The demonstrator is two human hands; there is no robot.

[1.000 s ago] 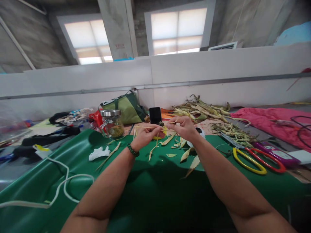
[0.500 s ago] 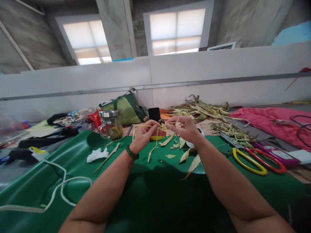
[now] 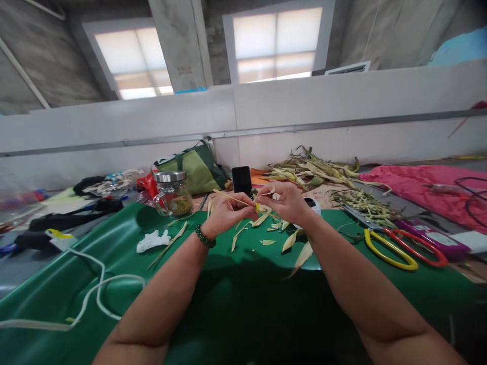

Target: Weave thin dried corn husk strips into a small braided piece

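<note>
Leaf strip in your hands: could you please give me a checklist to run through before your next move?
1. Both the left hand and right hand pinch the strip: ok.
2. Strip held above the mat, not touching it: ok.
3. Strip free of tears: cannot tell, too thin.
4. Mat under the hands free of scraps: not ok, several lie there.
5. The scissors lie to the right, untouched: ok.
6. The jar has its lid on: ok.
</note>
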